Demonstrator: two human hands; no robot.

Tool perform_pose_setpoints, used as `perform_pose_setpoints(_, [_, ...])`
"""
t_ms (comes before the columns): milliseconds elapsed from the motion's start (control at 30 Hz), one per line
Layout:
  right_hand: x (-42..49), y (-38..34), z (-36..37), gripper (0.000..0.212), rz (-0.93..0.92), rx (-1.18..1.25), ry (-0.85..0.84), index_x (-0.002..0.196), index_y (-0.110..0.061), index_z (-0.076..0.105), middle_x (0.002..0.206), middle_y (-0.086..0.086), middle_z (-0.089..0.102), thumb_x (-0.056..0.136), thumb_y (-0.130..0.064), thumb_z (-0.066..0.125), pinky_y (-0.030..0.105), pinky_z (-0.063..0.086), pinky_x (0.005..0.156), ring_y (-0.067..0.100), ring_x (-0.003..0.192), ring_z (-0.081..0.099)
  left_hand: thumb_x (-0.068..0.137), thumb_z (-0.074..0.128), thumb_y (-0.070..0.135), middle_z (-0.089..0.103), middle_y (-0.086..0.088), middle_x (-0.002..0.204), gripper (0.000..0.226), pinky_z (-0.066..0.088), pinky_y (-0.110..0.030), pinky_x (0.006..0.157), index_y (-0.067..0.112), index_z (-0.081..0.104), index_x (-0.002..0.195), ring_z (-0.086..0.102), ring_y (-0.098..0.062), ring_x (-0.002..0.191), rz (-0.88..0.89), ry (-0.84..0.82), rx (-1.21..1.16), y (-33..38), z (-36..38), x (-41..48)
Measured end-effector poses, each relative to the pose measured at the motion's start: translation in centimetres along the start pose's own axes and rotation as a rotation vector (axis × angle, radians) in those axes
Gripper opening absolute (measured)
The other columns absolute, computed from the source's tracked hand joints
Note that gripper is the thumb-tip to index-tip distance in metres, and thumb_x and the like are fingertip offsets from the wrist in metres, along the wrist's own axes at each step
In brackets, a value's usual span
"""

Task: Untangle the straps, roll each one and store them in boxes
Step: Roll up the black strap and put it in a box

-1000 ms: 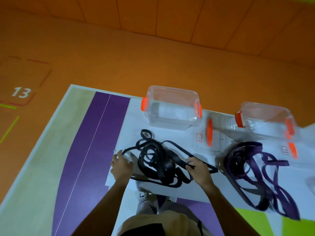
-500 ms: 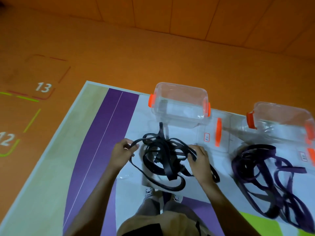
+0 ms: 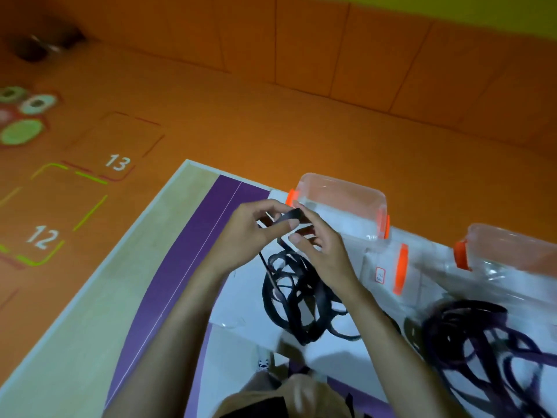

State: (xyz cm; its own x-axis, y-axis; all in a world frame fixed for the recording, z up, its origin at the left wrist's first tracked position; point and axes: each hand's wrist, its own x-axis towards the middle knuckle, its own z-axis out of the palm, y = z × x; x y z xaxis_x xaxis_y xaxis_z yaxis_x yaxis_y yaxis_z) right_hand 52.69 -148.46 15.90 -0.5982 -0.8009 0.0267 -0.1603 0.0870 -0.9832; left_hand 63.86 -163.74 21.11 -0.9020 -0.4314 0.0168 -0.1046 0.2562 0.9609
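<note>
Playroom or gym: orange floor with numbered hopscotch squares, panelled orange wall.

One view only, wide-angle, worn on the head. Looking forward and steeply down along both forearms, rising from the bottom edge. Very close in: left hand and right hand near mid-frame, both pinching an end of the black strap. Tilted, with the mat edge slanting from lower left up to the middle. Just behind the hands, a clear box; off to the right, a second box, partly cut by the frame. Purple strap running out at the lower right corner. Farther off, orange floor and wall panels across the top. Soft with blur throughout.
</note>
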Motion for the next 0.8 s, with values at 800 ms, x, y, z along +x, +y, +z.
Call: perform_pose_setpoints(800, [0.1,-0.1,-5.5,0.017,0.088,0.540,0.531,0.118,-0.006,0.067,0.094,0.008,0.065,0.101,-0.008,0.064,0.031,0.057,0.071,0.016,0.071,0.060,0.098,0.072,0.038,0.070,-0.013,0.071,0.033,0.053,-0.039,0.076,0.008,0.072,0.085,0.064,-0.022,0.066,-0.361,-0.072,-0.107,-12.8,3.7,-1.9])
